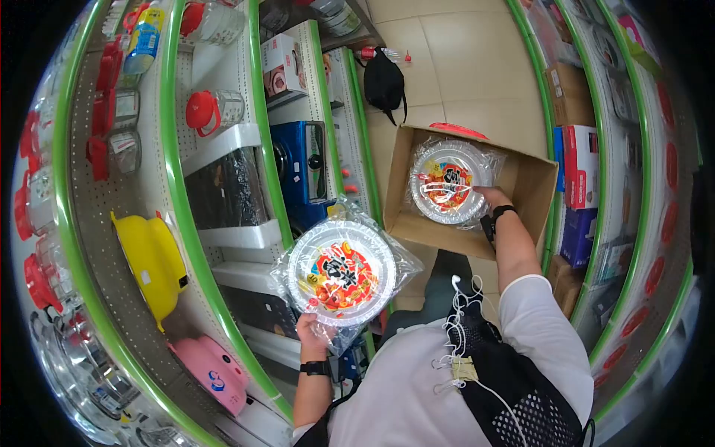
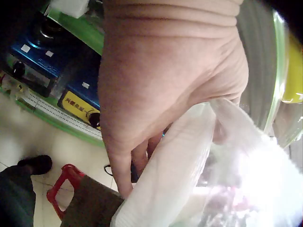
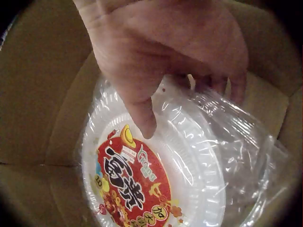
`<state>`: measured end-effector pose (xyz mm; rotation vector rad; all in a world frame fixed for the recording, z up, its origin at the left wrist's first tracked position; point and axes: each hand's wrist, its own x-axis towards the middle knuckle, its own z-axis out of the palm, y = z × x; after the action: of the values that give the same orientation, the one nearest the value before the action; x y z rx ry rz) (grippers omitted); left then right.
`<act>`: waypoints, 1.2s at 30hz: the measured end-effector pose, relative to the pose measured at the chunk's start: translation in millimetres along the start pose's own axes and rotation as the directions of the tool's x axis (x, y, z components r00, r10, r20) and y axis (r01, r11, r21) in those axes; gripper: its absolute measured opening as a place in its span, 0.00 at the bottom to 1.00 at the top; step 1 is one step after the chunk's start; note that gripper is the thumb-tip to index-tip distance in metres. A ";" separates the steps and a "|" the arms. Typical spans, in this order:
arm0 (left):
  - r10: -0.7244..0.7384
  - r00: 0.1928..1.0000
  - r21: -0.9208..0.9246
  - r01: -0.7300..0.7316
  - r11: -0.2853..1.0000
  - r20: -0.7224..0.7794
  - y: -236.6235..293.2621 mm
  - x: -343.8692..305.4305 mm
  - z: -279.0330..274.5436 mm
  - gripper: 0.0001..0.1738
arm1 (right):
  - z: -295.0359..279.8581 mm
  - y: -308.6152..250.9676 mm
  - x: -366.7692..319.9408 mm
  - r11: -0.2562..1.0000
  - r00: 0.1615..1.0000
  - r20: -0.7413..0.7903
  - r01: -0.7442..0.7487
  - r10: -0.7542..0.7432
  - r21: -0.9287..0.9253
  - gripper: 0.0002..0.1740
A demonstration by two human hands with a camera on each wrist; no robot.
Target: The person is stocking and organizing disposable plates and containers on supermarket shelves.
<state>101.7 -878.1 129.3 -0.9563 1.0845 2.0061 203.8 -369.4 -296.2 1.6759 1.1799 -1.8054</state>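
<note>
Overhead, the left grip [image 1: 313, 328] pinches the lower edge of a wrapped plate pack [image 1: 341, 272], holding it upright in front of the shelves [image 1: 223, 238]. The right grip [image 1: 491, 197] clasps the rim of a second plate pack [image 1: 445, 182], thumb on top, inside the open cardboard box [image 1: 424, 227] on the floor.

I'm in a narrow shop aisle with a pale tiled floor [image 1: 447, 67] underfoot. White shelves [image 1: 223, 141] edged in green run along my left, carrying a yellow pot [image 1: 153, 257], red-lidded jars [image 1: 212, 110] and a blue stove [image 1: 302, 160]. More green-edged racks [image 1: 648, 149] line my right. A black bag [image 1: 383, 80] lies on the tiles.
</note>
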 end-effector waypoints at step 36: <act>-0.895 0.172 0.834 0.324 0.446 0.412 -278.2 -150.0 -23.2 0.34 | -125.7 489.0 -722.4 0.627 0.752 -0.397 0.659 -0.527 0.416 0.26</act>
<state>410.1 -805.6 135.1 0.0560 0.4330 0.9369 798.3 -719.8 251.9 1.9955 1.5899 -2.6037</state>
